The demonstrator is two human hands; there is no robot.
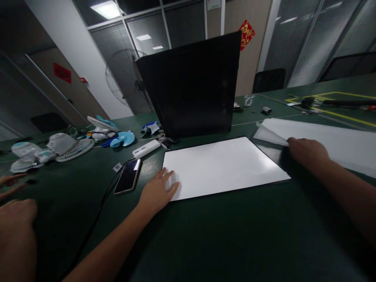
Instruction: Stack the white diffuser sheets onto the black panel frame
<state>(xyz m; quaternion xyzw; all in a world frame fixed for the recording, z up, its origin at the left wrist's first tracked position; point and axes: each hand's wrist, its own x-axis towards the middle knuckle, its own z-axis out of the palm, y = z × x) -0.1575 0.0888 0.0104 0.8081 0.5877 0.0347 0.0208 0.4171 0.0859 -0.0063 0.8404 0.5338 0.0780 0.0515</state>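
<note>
A flat white panel [223,166] with a thin dark border lies on the green table in front of me. My left hand [158,190] rests on the panel's left end, fingers spread and holding nothing. Off to the right, my right hand [308,152] is closed on the left end of some white translucent sheets [331,137], whose near corner curls up. The fingertips there are partly hidden. Behind the white panel a large black panel [196,86] stands upright, leaning slightly. Left of my left hand lie a phone [128,176] and a white power bank [146,149].
Another person's hands [17,211] are at the left edge. White and blue fan parts [76,147] lie along the table's left side. A black cable [95,219] runs toward me. Yellow tape [337,94] and a small metal piece [266,110] are at the back right.
</note>
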